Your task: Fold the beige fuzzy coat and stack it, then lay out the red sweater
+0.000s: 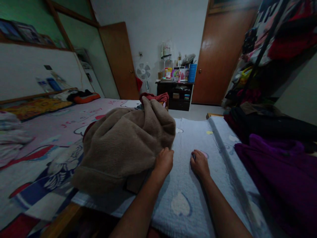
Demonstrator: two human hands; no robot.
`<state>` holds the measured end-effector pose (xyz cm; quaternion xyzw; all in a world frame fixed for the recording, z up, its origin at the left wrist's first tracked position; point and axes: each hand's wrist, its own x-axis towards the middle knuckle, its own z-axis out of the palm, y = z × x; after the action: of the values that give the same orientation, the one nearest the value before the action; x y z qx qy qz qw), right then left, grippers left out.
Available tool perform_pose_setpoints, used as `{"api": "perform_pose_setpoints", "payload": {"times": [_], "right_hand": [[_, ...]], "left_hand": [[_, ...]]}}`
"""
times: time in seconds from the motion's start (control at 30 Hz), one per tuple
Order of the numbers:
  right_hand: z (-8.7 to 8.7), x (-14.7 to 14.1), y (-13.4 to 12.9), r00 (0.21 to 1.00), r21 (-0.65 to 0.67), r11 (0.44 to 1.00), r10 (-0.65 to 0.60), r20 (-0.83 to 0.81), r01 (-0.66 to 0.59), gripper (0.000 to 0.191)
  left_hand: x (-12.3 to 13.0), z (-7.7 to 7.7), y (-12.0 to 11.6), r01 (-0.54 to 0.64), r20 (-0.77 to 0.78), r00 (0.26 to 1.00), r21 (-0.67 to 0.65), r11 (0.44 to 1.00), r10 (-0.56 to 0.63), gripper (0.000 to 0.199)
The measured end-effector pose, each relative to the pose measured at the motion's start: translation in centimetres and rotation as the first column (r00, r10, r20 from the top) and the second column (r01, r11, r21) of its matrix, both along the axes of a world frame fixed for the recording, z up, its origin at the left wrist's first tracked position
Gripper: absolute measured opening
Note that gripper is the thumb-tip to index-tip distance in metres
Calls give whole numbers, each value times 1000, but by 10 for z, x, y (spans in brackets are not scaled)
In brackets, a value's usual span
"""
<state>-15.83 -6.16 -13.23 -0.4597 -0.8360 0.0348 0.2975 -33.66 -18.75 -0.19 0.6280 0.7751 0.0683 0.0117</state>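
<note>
A thick brown fleece garment or blanket (119,142) lies bunched up on the left side of a light blue sheet with a heart pattern (180,178). My left hand (164,160) is closed on the fleece's right edge, with the fingertips hidden. To its right, apart from the fleece, my right hand (200,163) is closed just over the sheet. Its fingers are curled, and whatever they hold, if anything, is too dark to make out. Under the fleece's near edge a dark flat thing (133,185) partly shows.
Purple clothing (272,172) and dark folded clothes (272,122) are piled at the right. A pink patterned bed cover (61,122) spreads out on the left. Beyond the bed stand a dark cabinet (177,99), a white fan (144,72) and a wooden door (220,56).
</note>
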Motion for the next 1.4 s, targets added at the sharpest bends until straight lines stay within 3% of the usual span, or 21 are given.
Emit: {"api": "perform_pose_setpoints", "payload": {"times": [0.07, 0.13, 0.27, 0.37, 0.47, 0.6, 0.67, 0.77, 0.97, 1.23, 1.4], "right_hand": [[0, 0, 0, 1000, -1, 1000, -1, -3, 1, 25], [0, 0, -1, 1000, -2, 1000, -3, -5, 3, 26], [3, 0, -2, 1000, -8, 1000, -4, -1, 4, 26], [5, 0, -3, 1000, -13, 1000, -2, 4, 2, 25], [5, 0, -3, 1000, -14, 1000, 0, 0, 0, 25], [1, 0, -2, 1000, -6, 1000, -8, -15, 8, 27], [0, 1, -2, 1000, -12, 1000, -9, -18, 9, 27], [0, 0, -1, 1000, -12, 1000, -4, -19, 3, 26], [0, 0, 0, 1000, -4, 1000, -1, -16, 1, 26], [-2, 0, 1, 1000, -8, 1000, -10, -23, 10, 24], [-3, 0, 1, 999, -5, 1000, -8, -41, 8, 24]], "left_hand": [[-17, 2, -12, -1, 19, 1000, 51, 999, 0, 25], [-37, 10, -23, -59, -34, 997, 187, 980, 67, 30], [-75, 36, -42, -292, -171, 915, 340, 894, 364, 41], [-99, 54, -55, -481, -172, 796, 403, 779, 581, 49], [-117, 66, -66, -621, -118, 703, 379, 686, 701, 57], [-138, 72, -73, -738, -31, 639, 256, 624, 768, 80], [-147, 73, -73, -758, -13, 635, 186, 626, 773, 78], [-158, 75, -70, -728, -33, 678, 106, 677, 734, 63], [-154, 82, -62, -667, -91, 724, 158, 728, 684, 51], [-97, 105, -31, -505, -146, 803, 351, 789, 578, 49], [-51, 103, -7, -370, -64, 907, 351, 860, 417, 56]]}}
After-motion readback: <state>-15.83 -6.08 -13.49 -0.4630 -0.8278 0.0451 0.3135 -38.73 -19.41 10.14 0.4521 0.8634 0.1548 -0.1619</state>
